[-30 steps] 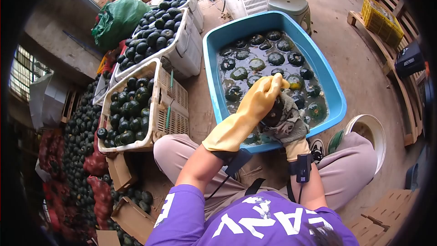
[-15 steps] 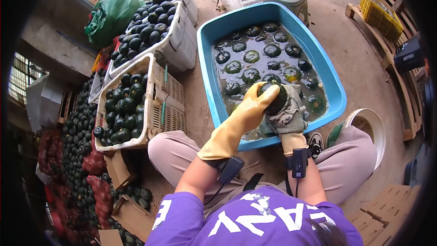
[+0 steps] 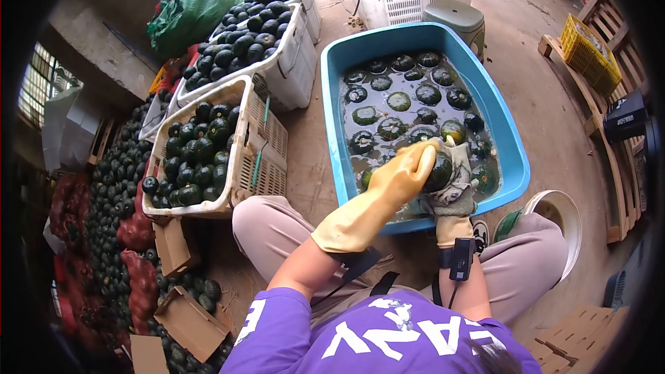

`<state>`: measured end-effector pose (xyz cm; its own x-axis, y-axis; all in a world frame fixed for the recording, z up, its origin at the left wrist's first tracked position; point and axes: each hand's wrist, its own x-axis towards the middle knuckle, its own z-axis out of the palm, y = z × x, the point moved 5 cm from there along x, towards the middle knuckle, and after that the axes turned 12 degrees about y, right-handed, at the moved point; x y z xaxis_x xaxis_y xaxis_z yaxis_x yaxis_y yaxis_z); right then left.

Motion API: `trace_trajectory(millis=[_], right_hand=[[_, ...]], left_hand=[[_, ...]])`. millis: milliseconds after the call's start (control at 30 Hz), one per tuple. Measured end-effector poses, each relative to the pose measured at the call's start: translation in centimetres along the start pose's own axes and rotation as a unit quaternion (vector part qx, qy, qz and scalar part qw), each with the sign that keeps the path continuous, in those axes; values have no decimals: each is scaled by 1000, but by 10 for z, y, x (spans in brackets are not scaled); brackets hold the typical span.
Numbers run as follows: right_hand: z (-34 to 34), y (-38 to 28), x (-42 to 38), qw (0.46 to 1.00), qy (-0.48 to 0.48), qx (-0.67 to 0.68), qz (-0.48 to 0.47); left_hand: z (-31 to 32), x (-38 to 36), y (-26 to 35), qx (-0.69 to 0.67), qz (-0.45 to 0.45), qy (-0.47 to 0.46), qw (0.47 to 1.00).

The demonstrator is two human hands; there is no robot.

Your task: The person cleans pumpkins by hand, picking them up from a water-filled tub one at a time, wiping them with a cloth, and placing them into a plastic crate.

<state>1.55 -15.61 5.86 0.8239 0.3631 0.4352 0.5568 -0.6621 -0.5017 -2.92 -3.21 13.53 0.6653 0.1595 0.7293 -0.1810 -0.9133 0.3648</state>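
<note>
While my left hand (image 3: pixel 402 176) in its yellow rubber glove cups the round dark-green squash (image 3: pixel 439 170) over the blue plastic tub (image 3: pixel 509 140), my right hand (image 3: pixel 454 190) presses a grey rag underneath, probably so drips fall back in.

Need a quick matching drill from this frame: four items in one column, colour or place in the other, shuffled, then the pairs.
Items
1. tub
2. left hand
3. crate at far right
4. squash in the hands

Descriptions
A. dark green, held over the water
B. blue, holds water and floating squashes
C. yellow plastic, on the wooden pallet
D. in a yellow rubber glove

Pairs: 1-B, 2-D, 3-C, 4-A
</note>
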Motion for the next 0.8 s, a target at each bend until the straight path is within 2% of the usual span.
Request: trace_trajectory(millis=[33, 67, 167, 200, 233, 300, 333, 367, 433, 467, 500, 533, 567, 600, 633, 700, 767, 800], right_hand=[[1, 2, -1, 999, 12, 42, 0], [2, 4, -4, 997, 8, 71, 2], [9, 10, -10, 996, -2, 90, 13], [9, 12, -14, 997, -4, 82, 12], [10, 12, -16, 997, -4, 79, 10], [10, 12, -16, 996, 2, 83, 6], [11, 12, -15, 996, 3, 87, 6], [10, 12, -14, 996, 6, 90, 7], [10, 12, -15, 996, 10, 90, 14], [10, 13, -16, 996, 10, 92, 16], [10, 14, -16, 995, 11, 94, 16], [8, 14, -15, 995, 14, 97, 17], [8, 14, -16, 995, 15, 98, 18], [8, 14, -15, 995, 15, 100, 20], [9, 13, -14, 995, 17, 99, 21], [11, 15, -6, 994, 22, 101, 29], [7, 13, -10, 994, 24, 100, 25], [11, 12, -10, 994, 20, 104, 26]], left_hand=[[2, -1, -3, -82, -161, -104, 978], [5, -13, -2, -163, -320, -203, 911], [-18, -16, 6, -140, -346, -249, 894], [-17, -26, 5, -347, -462, -265, 772], [-20, -24, 11, -543, -457, -230, 666], [-50, -31, 12, -602, -540, -142, 571], [-60, -42, -1, -615, -556, -84, 553], [-46, -49, -39, -624, -581, -31, 521], [-86, -43, -110, -641, -585, 195, 457], [-121, -36, -146, -624, -614, 325, 358], [-166, -35, -186, -565, -608, 446, 335], [-210, -40, -239, -599, -575, 486, 272], [-254, -39, -279, -594, -499, 551, 306], [-294, -34, -306, -479, -391, 660, 426], [-317, -30, -316, -500, -434, 651, 371], [-323, -19, -341, -387, -499, 554, 542], [-249, 34, -273, -218, -475, 396, 755], [-199, 49, -256, -198, -425, 247, 848]])
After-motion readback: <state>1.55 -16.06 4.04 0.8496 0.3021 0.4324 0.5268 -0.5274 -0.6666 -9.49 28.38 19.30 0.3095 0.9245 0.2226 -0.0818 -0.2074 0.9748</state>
